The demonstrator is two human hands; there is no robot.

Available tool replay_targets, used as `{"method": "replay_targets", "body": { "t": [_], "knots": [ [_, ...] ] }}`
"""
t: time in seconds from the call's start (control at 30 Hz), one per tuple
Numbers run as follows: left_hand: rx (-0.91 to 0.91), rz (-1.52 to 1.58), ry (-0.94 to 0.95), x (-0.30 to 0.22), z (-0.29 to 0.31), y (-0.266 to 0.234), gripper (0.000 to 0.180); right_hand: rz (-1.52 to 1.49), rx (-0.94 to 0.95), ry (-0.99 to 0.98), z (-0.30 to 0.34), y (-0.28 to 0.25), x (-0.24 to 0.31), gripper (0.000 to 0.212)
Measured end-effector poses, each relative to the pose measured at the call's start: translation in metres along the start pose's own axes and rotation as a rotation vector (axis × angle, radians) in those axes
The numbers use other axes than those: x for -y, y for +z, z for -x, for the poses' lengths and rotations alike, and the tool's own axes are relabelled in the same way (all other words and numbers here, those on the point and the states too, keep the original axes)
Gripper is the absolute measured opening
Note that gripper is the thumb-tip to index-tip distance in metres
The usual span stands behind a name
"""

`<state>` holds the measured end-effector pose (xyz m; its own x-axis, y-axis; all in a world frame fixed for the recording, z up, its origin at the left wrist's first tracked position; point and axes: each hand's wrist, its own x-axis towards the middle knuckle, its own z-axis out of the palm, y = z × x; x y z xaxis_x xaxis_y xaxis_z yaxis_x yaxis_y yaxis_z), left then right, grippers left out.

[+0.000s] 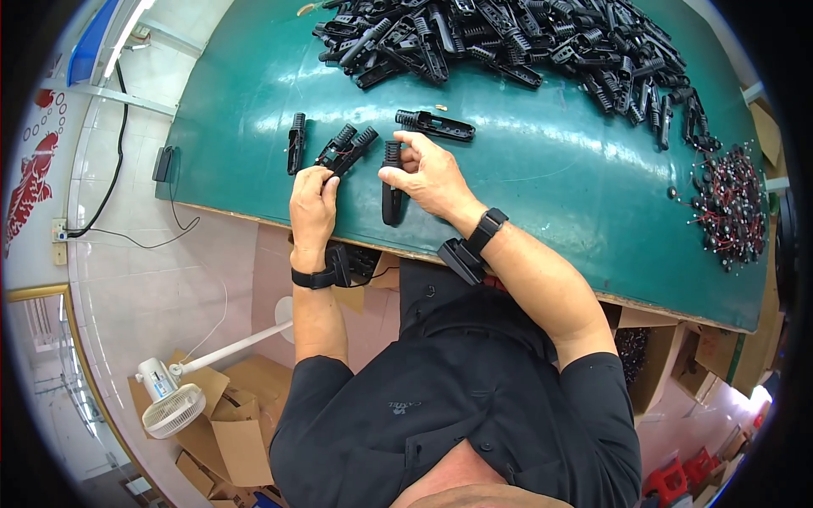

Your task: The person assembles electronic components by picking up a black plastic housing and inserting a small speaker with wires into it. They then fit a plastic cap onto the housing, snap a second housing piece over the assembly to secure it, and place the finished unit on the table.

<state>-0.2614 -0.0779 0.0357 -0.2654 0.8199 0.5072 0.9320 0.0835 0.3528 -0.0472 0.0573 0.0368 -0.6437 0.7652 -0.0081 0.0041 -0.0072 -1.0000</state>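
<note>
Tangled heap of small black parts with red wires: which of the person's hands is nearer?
Right. The right hand is left of the heap, across the green tabletop; the left hand is farther left.

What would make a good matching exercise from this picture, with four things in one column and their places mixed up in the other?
Things
1. large pile of black parts
2. heap of small red-wired pieces
3. white fan
4. right hand

Places
A. on the right end of the green table
B. touching a single upright-pointing black piece near the front edge
C. along the far side of the table
D. off the table, toward the picture's lower left

Right pairs: 1-C, 2-A, 3-D, 4-B.
</note>
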Motion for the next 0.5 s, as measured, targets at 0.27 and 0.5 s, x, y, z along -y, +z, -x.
{"method": "replay_targets", "body": {
  "t": [0.27,0.5],
  "knots": [
    [0.003,0.337,-0.237,-0.004,0.003,-0.001,0.016,0.034,-0.004,-0.016,-0.002,-0.008,-0.001,0.067],
    [-0.005,0.467,-0.245,0.009,0.011,0.001,0.015,-0.015,0.012,-0.023,-0.003,-0.007,-0.004,0.066]
  ]
}}
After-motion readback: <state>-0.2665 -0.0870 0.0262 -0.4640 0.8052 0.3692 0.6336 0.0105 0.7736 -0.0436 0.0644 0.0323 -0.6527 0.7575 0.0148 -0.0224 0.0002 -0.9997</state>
